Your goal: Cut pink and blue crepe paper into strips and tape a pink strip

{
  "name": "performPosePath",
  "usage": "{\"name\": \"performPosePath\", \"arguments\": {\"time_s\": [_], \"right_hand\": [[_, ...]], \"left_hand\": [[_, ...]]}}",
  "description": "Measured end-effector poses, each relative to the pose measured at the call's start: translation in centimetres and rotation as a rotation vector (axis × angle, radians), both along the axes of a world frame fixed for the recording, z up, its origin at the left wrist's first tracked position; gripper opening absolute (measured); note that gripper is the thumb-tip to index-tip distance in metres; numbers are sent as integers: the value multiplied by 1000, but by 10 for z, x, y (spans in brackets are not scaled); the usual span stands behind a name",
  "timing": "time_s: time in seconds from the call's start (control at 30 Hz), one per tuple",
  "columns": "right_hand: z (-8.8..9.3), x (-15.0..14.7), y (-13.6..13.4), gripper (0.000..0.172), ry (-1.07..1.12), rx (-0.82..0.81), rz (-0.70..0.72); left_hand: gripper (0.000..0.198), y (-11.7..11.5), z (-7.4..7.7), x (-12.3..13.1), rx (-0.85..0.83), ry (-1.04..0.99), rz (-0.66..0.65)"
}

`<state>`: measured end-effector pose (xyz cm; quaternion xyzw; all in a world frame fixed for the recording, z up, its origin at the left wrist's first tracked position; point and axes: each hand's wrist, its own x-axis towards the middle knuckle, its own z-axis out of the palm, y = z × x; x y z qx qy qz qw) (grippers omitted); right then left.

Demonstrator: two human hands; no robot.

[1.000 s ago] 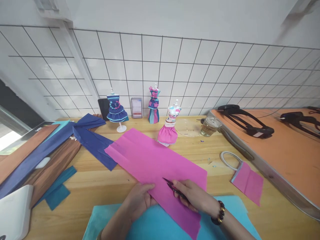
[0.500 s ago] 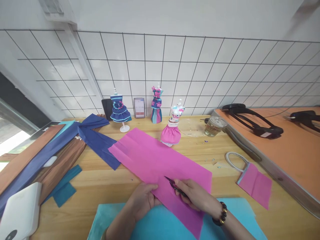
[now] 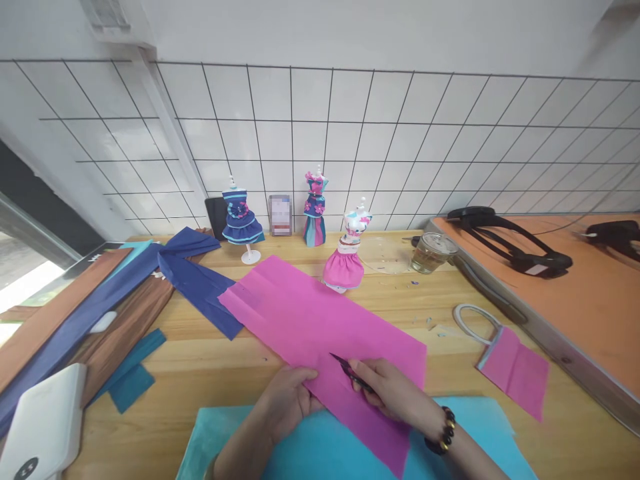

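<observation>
Little has shifted in the last second: the view has drifted slightly, and the scissors (image 3: 350,373) have barely advanced into the pink paper sheet (image 3: 320,327). At lower centre, the right hand (image 3: 390,393), a dark bead bracelet (image 3: 443,430) on its wrist, is closed around the scissors' handles, blades pointing up-left into the sheet. The left hand (image 3: 290,400) lies just beside them, fingers curled over the sheet's near edge, pinning it flat above a turquoise sheet (image 3: 320,453). The cut looks barely begun; carrying it on would call for keeping the paper taut and steering the blades straight. Beyond, on the table (image 3: 210,367), lie a small pink offcut (image 3: 517,370), navy strips (image 3: 200,287) at centre left, and a glass jar (image 3: 430,252). Three dress-form miniatures (image 3: 345,257) stand by the tiled wall. No writing is legible; a small card (image 3: 280,215) at upper centre is blurred.
</observation>
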<state>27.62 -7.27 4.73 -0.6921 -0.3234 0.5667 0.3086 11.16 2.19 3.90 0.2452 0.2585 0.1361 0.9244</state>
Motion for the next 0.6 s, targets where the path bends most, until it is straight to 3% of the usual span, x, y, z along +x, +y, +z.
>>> {"name": "performPosePath", "arguments": {"time_s": [0.27,0.6], "right_hand": [[7,-2,1,47,-47,-6,14],[3,0,-1,47,-105,-14,36]], "left_hand": [[40,0,1,1,3,22,-8],[39,0,-7,0,-21,18,-2]]}}
